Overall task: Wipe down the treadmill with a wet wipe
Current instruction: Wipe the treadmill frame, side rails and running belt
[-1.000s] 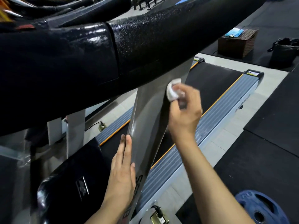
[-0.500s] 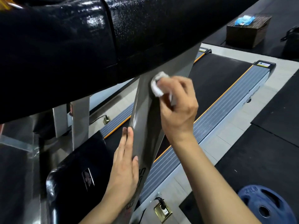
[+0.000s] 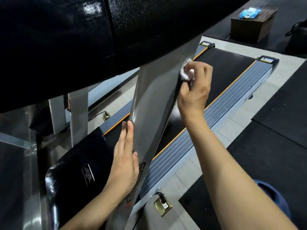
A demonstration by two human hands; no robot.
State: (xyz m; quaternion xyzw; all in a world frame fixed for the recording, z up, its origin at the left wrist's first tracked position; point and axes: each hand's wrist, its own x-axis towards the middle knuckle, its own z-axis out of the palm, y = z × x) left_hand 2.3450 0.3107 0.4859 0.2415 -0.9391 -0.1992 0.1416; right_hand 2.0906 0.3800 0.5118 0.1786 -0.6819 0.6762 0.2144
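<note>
Wiping: the right hand (image 3: 194, 85) has swept the crumpled white wet wipe (image 3: 186, 72) from the grey metal treadmill upright's (image 3: 154, 103) face to its right edge, so that face looks covered.
Fingers: curled, pinching the wipe against the edge.
Left hand (image 3: 126, 156): flat, fingers together, bracing the upright lower down.

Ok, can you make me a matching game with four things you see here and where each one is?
Things:
1. wet wipe
2. left hand
3. blue packet
4. weight plate

Places:
A. on top of the brown woven box
B. flat against the lower part of the grey treadmill post
C. on the floor mat, behind the right forearm
D. bunched in the right hand at the post's far edge

Pairs: 1-D, 2-B, 3-A, 4-C
</note>
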